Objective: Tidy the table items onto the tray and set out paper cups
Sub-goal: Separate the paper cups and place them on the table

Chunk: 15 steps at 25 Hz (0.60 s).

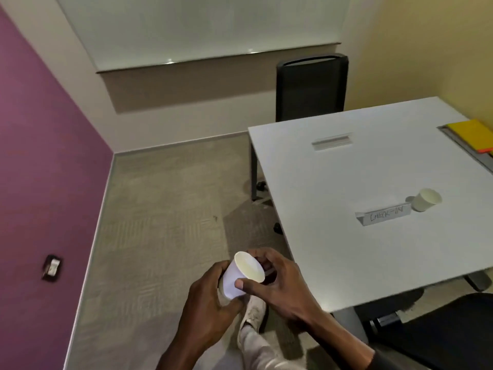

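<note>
Both my hands hold a white paper cup (pixel 241 275), tilted with its mouth up and to the right, in front of me off the table's left edge. My left hand (pixel 210 303) wraps its base; my right hand (pixel 277 284) pinches its rim with thumb and fingers. A second white paper cup (pixel 425 200) stands on the white table (pixel 346 182) behind a folded paper sign reading CHECK-IN (pixel 384 217). At the table's right edge a grey tray (pixel 458 145) carries a yellow and orange pad (pixel 472 134).
A black mesh chair (pixel 312 86) stands behind the table's far side, another black chair (pixel 448 332) at the near right. A cable slot (pixel 332 141) sits in the tabletop. Purple wall with an outlet (pixel 52 267) on the left; carpet floor between.
</note>
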### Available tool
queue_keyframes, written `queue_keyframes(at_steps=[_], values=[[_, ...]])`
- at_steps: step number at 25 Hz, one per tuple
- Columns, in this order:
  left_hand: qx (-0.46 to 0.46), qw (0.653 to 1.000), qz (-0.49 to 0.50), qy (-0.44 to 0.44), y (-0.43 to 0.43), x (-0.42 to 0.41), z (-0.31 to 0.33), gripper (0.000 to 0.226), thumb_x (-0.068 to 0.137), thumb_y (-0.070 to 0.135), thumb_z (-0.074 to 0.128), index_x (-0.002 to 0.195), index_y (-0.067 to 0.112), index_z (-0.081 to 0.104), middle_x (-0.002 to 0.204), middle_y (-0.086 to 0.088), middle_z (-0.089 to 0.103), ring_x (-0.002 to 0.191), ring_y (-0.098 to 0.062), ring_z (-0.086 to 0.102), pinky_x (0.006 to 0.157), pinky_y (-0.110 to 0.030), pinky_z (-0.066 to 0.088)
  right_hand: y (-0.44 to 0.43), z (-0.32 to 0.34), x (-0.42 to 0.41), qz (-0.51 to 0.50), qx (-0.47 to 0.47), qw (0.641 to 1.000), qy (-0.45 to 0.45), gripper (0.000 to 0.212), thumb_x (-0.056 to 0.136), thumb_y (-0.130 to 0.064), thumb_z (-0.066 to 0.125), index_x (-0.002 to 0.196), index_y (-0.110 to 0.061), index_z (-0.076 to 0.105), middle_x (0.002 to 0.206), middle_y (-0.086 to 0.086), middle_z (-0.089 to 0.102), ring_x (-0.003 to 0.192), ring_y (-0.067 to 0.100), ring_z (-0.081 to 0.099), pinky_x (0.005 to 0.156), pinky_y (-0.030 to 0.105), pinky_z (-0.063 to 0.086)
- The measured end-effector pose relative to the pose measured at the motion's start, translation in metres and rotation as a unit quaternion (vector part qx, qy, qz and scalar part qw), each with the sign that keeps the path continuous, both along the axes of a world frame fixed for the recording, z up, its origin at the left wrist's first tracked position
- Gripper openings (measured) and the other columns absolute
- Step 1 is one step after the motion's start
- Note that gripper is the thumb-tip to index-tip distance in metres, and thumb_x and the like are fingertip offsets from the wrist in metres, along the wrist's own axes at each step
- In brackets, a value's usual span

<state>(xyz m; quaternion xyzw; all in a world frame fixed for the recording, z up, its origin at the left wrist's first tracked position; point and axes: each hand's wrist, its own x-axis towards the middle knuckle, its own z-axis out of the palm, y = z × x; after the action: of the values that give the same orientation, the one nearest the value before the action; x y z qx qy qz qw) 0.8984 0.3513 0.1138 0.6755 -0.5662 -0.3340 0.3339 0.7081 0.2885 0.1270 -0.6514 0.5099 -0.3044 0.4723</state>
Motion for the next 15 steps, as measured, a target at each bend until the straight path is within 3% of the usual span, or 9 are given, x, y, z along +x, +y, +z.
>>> queue_keyframes(at_steps=[5,11,15], values=[[0.012,0.998,-0.054,-0.007,-0.129,0.012,0.000,0.051,0.077,0.035,0.087,0.121,0.039,0.063,0.112,0.023,0.074,0.101,0.000,0.073,0.081,-0.034,0.062,-0.110,-0.008,0.009,-0.049,0.014,0.999,-0.012,0.053,0.071,-0.062,0.089,0.115,-0.039,0.070,0.109,-0.018,0.076,0.100,0.004,0.071,0.077,0.024,0.060],[0.028,0.990,-0.135,0.001,-0.274,0.006,0.008,0.056,0.073,0.045,0.088,0.121,0.032,0.063,0.110,0.015,0.074,0.102,-0.004,0.072,0.077,-0.032,0.062,-0.226,-0.004,0.002,-0.092,-0.004,0.996,-0.009,0.061,0.072,-0.060,0.087,0.124,-0.038,0.063,0.119,-0.020,0.071,0.107,0.004,0.067,0.078,0.034,0.062],[0.032,0.982,-0.188,0.011,-0.347,0.001,-0.001,0.060,0.074,0.046,0.086,0.127,0.035,0.060,0.115,0.017,0.072,0.109,-0.004,0.069,0.082,-0.022,0.059,-0.280,-0.006,-0.006,-0.142,-0.008,0.990,-0.004,0.063,0.071,-0.056,0.089,0.125,-0.039,0.060,0.117,-0.021,0.070,0.104,0.003,0.068,0.073,0.026,0.062]])
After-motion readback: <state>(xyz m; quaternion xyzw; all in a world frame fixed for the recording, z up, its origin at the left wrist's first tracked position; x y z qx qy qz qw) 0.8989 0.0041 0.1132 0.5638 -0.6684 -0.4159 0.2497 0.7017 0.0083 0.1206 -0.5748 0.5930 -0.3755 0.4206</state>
